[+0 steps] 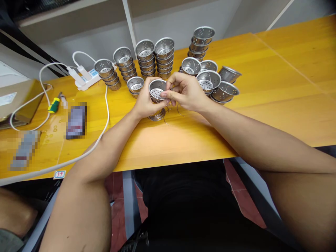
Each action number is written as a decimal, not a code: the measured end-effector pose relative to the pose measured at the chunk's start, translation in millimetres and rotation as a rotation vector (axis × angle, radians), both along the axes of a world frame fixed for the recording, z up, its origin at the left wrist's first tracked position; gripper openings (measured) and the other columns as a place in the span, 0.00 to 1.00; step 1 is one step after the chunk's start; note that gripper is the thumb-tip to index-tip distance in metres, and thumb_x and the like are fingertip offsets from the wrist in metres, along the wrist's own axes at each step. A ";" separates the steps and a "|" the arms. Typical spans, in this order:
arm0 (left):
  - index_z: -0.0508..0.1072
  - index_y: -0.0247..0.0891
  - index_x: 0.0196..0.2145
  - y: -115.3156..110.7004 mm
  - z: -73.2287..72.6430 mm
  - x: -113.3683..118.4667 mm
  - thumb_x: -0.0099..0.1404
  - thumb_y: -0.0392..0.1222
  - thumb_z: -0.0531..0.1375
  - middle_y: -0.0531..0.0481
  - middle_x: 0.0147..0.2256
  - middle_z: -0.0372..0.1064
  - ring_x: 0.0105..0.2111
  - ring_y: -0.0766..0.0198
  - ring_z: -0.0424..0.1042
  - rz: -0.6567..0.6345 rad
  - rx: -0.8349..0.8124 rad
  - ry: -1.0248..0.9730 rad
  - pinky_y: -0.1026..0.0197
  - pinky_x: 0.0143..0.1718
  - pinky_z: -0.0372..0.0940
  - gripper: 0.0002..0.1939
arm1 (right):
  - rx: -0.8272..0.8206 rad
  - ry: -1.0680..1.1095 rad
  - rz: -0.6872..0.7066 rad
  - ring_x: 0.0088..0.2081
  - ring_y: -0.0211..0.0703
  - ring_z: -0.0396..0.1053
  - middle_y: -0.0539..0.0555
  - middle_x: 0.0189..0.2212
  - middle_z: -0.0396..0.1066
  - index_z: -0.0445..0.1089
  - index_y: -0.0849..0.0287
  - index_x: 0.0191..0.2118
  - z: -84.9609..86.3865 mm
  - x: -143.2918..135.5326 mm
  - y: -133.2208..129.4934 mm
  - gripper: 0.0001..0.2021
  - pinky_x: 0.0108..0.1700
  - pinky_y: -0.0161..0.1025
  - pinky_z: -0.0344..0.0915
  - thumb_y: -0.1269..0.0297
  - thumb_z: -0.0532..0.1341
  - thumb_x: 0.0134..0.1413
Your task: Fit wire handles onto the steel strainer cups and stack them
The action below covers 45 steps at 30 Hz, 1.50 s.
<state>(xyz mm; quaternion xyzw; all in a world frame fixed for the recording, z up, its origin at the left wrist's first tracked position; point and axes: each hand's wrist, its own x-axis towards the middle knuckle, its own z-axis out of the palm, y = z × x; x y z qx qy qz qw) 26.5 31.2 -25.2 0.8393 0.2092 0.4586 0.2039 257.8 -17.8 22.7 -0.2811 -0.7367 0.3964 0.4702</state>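
In the head view, my left hand [145,101] wraps round a small perforated metal cup [157,91], tilted so its inside faces me. My right hand [185,89] is closed in a pinch at the cup's right rim. Whatever lies between these fingertips is too small to make out. Below my left hand lies a coil of thin metal wire [158,115], partly hidden, with loose wire ends on the table by my right hand.
Stacks of perforated cups [145,56] stand behind my hands; loose cups, some holding wires [208,82], sit to the right. At left are a power strip [88,79] with a white cable [107,112], a screwdriver [54,105], two blurred objects and a cardboard box [26,101].
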 end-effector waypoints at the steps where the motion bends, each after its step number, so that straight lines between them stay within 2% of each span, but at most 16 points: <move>1: 0.61 0.49 0.70 0.1 0.2 0.2 0.71 0.77 0.70 0.43 0.60 0.71 0.60 0.49 0.81 -0.008 -0.004 -0.003 0.38 0.69 0.76 0.46 | -0.001 0.000 0.002 0.26 0.42 0.70 0.48 0.29 0.69 0.69 0.50 0.44 0.3 -0.3 0.1 0.40 0.25 0.41 0.70 0.19 0.77 0.50; 8: 0.62 0.47 0.69 -0.9 -0.8 1.3 0.68 0.77 0.72 0.43 0.60 0.72 0.59 0.49 0.82 -0.013 -0.024 -0.018 0.39 0.67 0.78 0.47 | -0.009 -0.020 0.029 0.25 0.40 0.69 0.48 0.29 0.71 0.70 0.51 0.43 1.9 0.6 2.5 0.39 0.24 0.40 0.68 0.19 0.78 0.50; 11: 0.61 0.48 0.69 -0.8 -4.1 1.0 0.68 0.76 0.73 0.44 0.59 0.72 0.58 0.51 0.82 -0.003 -0.010 -0.022 0.40 0.67 0.78 0.47 | 0.060 -0.070 -0.019 0.27 0.40 0.69 0.51 0.34 0.75 0.73 0.52 0.44 1.6 2.5 0.9 0.38 0.27 0.40 0.70 0.20 0.77 0.53; 16: 0.57 0.49 0.72 8.5 -10.7 -2.5 0.71 0.75 0.70 0.42 0.61 0.72 0.61 0.49 0.81 0.030 0.007 -0.057 0.38 0.69 0.76 0.47 | 0.282 -0.139 -0.224 0.42 0.50 0.78 0.60 0.53 0.79 0.78 0.50 0.57 5.2 7.0 -7.1 0.34 0.44 0.49 0.81 0.24 0.71 0.66; 19: 0.56 0.51 0.74 15.4 -12.8 -5.7 0.71 0.76 0.71 0.42 0.62 0.73 0.62 0.48 0.81 0.078 0.013 -0.053 0.36 0.70 0.75 0.49 | 0.365 -0.216 -0.235 0.53 0.59 0.79 0.63 0.58 0.78 0.81 0.48 0.54 8.7 9.0 -10.2 0.28 0.56 0.58 0.82 0.28 0.68 0.71; 23: 0.54 0.52 0.75 15.7 -12.0 -6.6 0.70 0.80 0.68 0.40 0.63 0.72 0.62 0.46 0.81 0.100 0.007 -0.042 0.35 0.69 0.76 0.51 | 0.450 -0.298 -0.214 0.64 0.67 0.75 0.64 0.62 0.76 0.83 0.49 0.54 7.3 8.4 -10.4 0.26 0.68 0.68 0.76 0.31 0.68 0.72; 29: 0.55 0.53 0.74 8.1 -7.8 -2.0 0.68 0.81 0.70 0.43 0.62 0.71 0.60 0.49 0.83 0.058 0.034 -0.048 0.39 0.65 0.80 0.52 | 0.489 -0.357 -0.157 0.67 0.70 0.73 0.66 0.68 0.70 0.83 0.52 0.58 1.2 6.0 -12.1 0.28 0.72 0.72 0.72 0.32 0.69 0.72; 36: 0.50 0.54 0.78 5.5 -7.7 2.5 0.63 0.87 0.68 0.39 0.70 0.65 0.73 0.41 0.75 0.051 0.129 0.001 0.35 0.74 0.75 0.61 | 0.522 -0.365 -0.202 0.69 0.73 0.71 0.64 0.68 0.73 0.69 0.47 0.75 10.2 6.7 -11.2 0.42 0.75 0.70 0.71 0.35 0.76 0.64; 38: 0.46 0.55 0.80 4.7 -8.7 2.6 0.64 0.86 0.68 0.37 0.73 0.63 0.72 0.41 0.76 0.065 0.102 0.032 0.35 0.71 0.78 0.63 | 0.575 -0.345 -0.276 0.70 0.73 0.70 0.66 0.68 0.72 0.69 0.48 0.76 19.7 16.4 -7.0 0.43 0.75 0.68 0.71 0.38 0.78 0.63; 40: 0.43 0.56 0.82 5.5 -10.8 0.6 0.67 0.83 0.69 0.34 0.75 0.62 0.68 0.43 0.79 0.074 0.061 0.054 0.38 0.66 0.81 0.62 | 0.620 -0.317 -0.426 0.70 0.71 0.70 0.69 0.68 0.72 0.70 0.53 0.76 31.9 33.0 -1.4 0.41 0.74 0.63 0.72 0.43 0.79 0.65; 42: 0.42 0.58 0.83 7.8 -13.4 -3.2 0.70 0.78 0.69 0.33 0.75 0.61 0.66 0.43 0.80 0.087 0.051 0.053 0.38 0.65 0.81 0.59 | 0.620 -0.311 -0.592 0.70 0.69 0.70 0.73 0.68 0.71 0.71 0.58 0.76 43.4 53.6 4.5 0.40 0.75 0.58 0.71 0.44 0.78 0.67; 43: 0.42 0.58 0.83 9.1 -14.7 -5.3 0.72 0.76 0.69 0.33 0.75 0.62 0.67 0.43 0.79 0.096 0.057 0.051 0.36 0.67 0.79 0.57 | 0.598 -0.327 -0.649 0.70 0.69 0.70 0.72 0.68 0.71 0.71 0.56 0.76 47.6 63.8 7.4 0.40 0.77 0.58 0.70 0.42 0.77 0.68; 45: 0.42 0.59 0.83 11.1 -16.2 -9.0 0.75 0.74 0.66 0.35 0.75 0.61 0.69 0.41 0.78 0.105 0.070 0.060 0.34 0.71 0.76 0.53 | 0.523 -0.397 -0.696 0.71 0.68 0.70 0.67 0.71 0.70 0.69 0.46 0.78 50.9 80.4 13.1 0.41 0.79 0.62 0.68 0.34 0.74 0.69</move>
